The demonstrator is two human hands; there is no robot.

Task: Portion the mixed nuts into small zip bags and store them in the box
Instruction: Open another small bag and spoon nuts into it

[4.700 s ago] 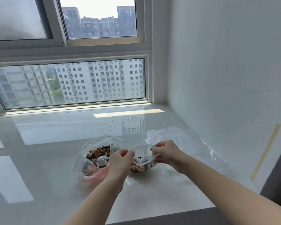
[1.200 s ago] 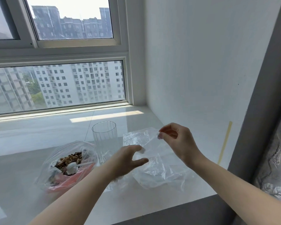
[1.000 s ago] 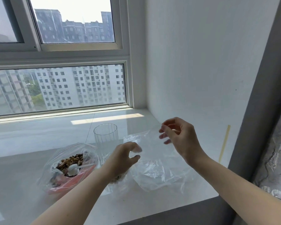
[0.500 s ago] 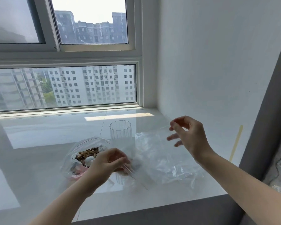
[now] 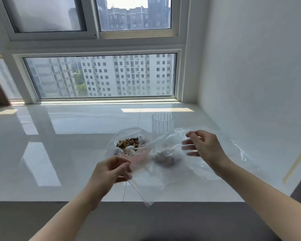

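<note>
My left hand (image 5: 111, 171) pinches one edge of an empty clear zip bag (image 5: 156, 176) held above the sill. My right hand (image 5: 202, 146) hovers at the bag's far side with fingers spread, holding nothing that I can make out. Behind the held bag lies a large open bag of mixed nuts (image 5: 129, 142) with a white spoon (image 5: 129, 150) in it. A small filled bag of nuts (image 5: 165, 158) lies on the sill, seen through the held plastic.
A ribbed clear glass (image 5: 162, 124) stands behind the bags. More crumpled clear plastic (image 5: 236, 153) lies to the right, near the white wall. The glossy white sill (image 5: 68, 145) ends at a front edge below my hands; a window runs along the back.
The filled small bag was set down on the sill. My right hand let go of the empty bag's edge and spread its fingers; my left hand drew the empty bag toward me.
</note>
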